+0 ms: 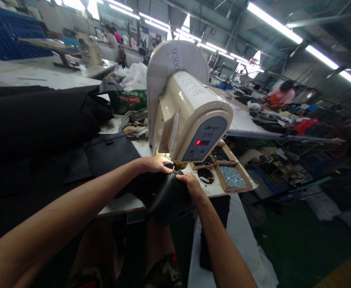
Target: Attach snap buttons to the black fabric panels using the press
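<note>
From where I stand, the left hand (159,163) and right hand (191,185) each pinch a closed grip on the black leather-like piece (168,196), flanking its far tip beneath the cream machine head (187,116); the rest droops nearward (neither hand looks closer).

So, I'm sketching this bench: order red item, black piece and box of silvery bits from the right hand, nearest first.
1. Black piece, held by the right hand.
2. Box of silvery bits, to its right.
3. Red item, farther right and back.
</note>
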The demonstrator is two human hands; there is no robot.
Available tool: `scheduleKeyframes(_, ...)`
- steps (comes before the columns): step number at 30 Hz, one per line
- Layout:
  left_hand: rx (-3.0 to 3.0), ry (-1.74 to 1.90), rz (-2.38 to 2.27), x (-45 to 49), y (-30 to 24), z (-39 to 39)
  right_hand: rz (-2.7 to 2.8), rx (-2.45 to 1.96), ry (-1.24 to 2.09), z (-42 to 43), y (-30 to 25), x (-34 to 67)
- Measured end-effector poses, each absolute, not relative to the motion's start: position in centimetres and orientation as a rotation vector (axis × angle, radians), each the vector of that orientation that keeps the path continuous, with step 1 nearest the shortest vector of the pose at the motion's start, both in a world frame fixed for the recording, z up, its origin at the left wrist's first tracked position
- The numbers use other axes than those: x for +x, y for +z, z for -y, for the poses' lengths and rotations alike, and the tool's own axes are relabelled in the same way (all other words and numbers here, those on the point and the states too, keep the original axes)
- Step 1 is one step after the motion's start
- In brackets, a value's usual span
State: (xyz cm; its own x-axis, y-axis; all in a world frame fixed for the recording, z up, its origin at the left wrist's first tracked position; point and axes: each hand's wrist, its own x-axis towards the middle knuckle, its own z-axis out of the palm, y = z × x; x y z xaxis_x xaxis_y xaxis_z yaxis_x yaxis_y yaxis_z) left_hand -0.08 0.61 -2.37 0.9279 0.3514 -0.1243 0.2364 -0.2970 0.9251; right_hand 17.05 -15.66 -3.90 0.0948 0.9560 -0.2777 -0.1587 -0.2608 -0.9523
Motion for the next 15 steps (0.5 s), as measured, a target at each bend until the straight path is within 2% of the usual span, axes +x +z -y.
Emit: scheduleKeyframes(15, 1.660, 0.144, -0.505, -0.13, -2.18, -0.32, 0.899, -1.310, 1.339, 15.65, -4.57, 17.12)
